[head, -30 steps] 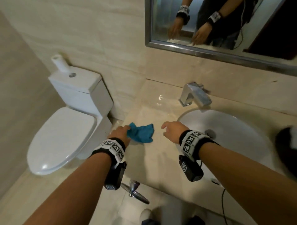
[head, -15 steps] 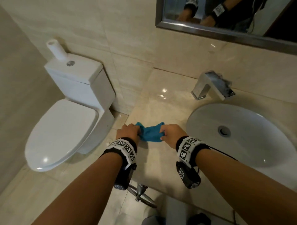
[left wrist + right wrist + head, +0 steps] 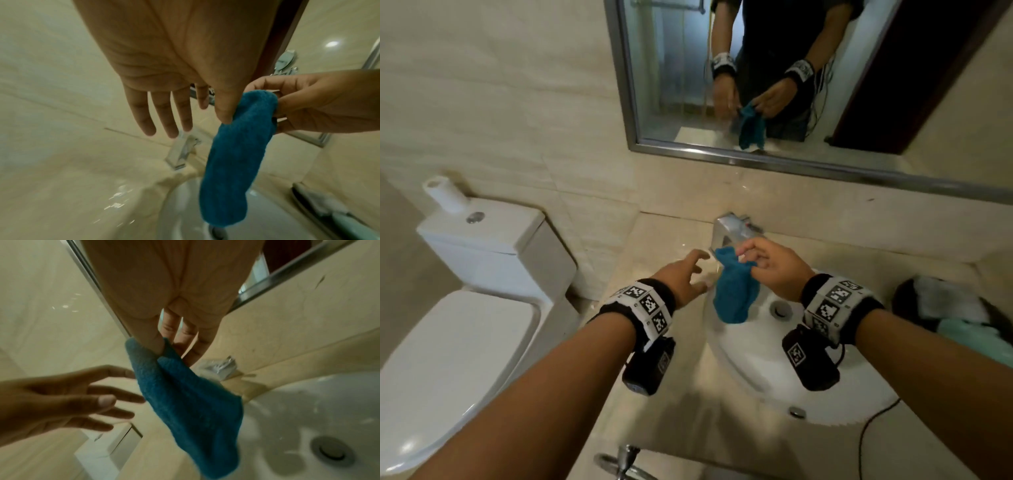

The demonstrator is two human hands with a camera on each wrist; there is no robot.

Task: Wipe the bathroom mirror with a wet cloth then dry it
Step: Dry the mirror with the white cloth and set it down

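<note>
A small blue cloth [image 3: 734,291] hangs over the left side of the white sink [image 3: 763,363], just below the chrome faucet [image 3: 732,228]. My right hand [image 3: 767,265] pinches the cloth's top edge between thumb and fingers; in the right wrist view the cloth [image 3: 189,402] droops from that pinch. My left hand [image 3: 685,274] hovers just left of the cloth with fingers spread and holds nothing; its thumb lies against the cloth [image 3: 234,162] in the left wrist view. The framed mirror [image 3: 674,85] hangs on the wall above and reflects both hands and the cloth.
A white toilet [image 3: 458,335] with a closed lid stands to the left, a paper roll [image 3: 445,193] on its tank. A dark container with pale cloths [image 3: 945,308] sits on the beige counter [image 3: 681,404] right of the sink. A thin cable [image 3: 866,431] trails over the counter's front.
Both hands held the cloth on the counter left of the sink. Now the right hand has lifted it over the basin by the faucet, and the left hand has let go.
</note>
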